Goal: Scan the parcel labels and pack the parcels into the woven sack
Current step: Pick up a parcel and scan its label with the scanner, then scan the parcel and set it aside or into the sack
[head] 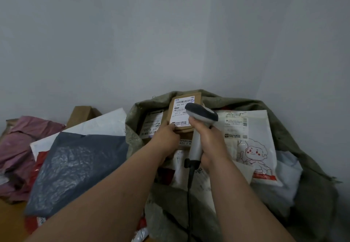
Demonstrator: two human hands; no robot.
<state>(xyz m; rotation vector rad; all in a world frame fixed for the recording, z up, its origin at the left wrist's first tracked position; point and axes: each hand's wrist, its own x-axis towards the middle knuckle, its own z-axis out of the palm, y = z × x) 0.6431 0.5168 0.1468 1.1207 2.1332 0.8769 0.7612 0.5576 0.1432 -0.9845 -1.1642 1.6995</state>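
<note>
Over the sack [312, 128], hands grip box [197, 98] and scanner [200, 115], which hides part of the label [180, 115].

Brown labelled parcel [184, 113] held upright over the open woven sack [312, 147].

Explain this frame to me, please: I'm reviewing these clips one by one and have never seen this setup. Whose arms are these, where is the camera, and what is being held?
There is no machine here. A person wears a wide-angle camera on the head, so you look down along their own bare arms. The left hand holds a small cardboard box by its lower edge, white label up. The right hand has its grip round the handle of a corded barcode scanner, whose head sits over that label. Behind the box gapes the woven sack, with a cartoon-printed white mailer and other parcels already inside. To the left lies a pile of parcels outside the sack: a grey mailer, a pink bag, a white one.
</note>
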